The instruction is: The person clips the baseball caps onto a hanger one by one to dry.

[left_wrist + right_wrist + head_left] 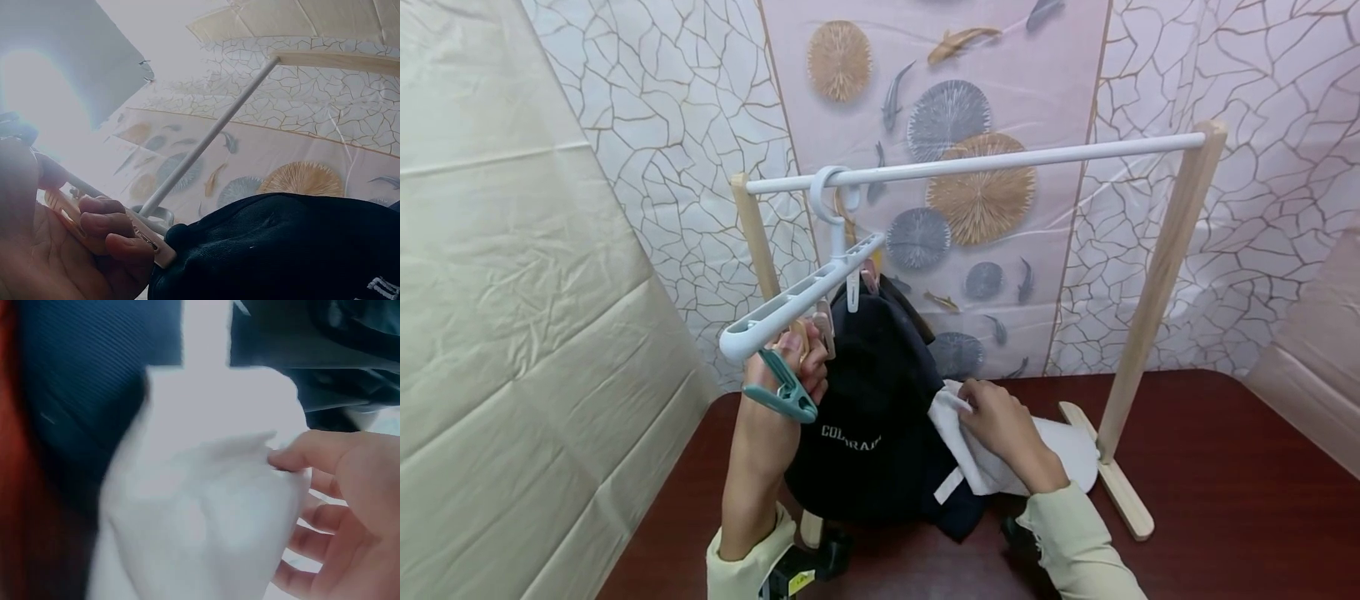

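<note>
My left hand point(814, 373) is raised beneath the near end of a white clip hanger point(805, 297), fingers curled round a peach clothespin point(64, 209). A pale pink clothespin point(165, 255) bites the edge of a black cap point(868, 367) with white lettering, which hangs below the hanger. A green clothespin point(784, 392) dangles in front of the left hand. Lower right, my right hand point(1003, 425) pinches the edge of a white cap point(200, 481) between thumb and fingers. That cap's brim point(1071, 450) points right, and its crown lies against dark fabric.
The hanger hooks over a white rod point(1000, 160) on a wooden stand, whose right post point(1157, 292) rises from a foot point(1123, 500) on the dark red table point(1240, 467). Further clothespins, one of them white point(853, 293), hang from the bar. Patterned curtains enclose the back.
</note>
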### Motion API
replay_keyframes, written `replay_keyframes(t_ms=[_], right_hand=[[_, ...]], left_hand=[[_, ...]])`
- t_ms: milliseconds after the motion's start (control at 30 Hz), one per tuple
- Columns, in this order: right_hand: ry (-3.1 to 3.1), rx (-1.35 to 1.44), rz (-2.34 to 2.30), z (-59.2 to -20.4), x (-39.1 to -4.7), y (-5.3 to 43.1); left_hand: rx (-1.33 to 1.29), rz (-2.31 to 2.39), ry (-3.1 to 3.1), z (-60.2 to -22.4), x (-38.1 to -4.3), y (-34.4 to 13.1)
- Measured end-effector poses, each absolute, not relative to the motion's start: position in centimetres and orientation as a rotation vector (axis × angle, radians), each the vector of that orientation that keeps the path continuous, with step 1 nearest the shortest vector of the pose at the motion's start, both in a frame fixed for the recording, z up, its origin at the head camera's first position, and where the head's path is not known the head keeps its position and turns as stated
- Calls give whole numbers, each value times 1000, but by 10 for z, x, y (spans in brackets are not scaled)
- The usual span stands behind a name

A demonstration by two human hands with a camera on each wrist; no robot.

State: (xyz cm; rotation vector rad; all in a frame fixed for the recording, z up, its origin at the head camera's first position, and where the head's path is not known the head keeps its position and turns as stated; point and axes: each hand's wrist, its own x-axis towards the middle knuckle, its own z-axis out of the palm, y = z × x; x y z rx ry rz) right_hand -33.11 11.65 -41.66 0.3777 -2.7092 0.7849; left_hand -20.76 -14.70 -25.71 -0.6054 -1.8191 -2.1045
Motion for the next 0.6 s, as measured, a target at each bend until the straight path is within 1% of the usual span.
replay_keyframes(t_ms=[600], right_hand=[[-2608,165,829,-366,-304,125]], left_hand=[[-594,-2115,-1827,-256,-207,-149]])
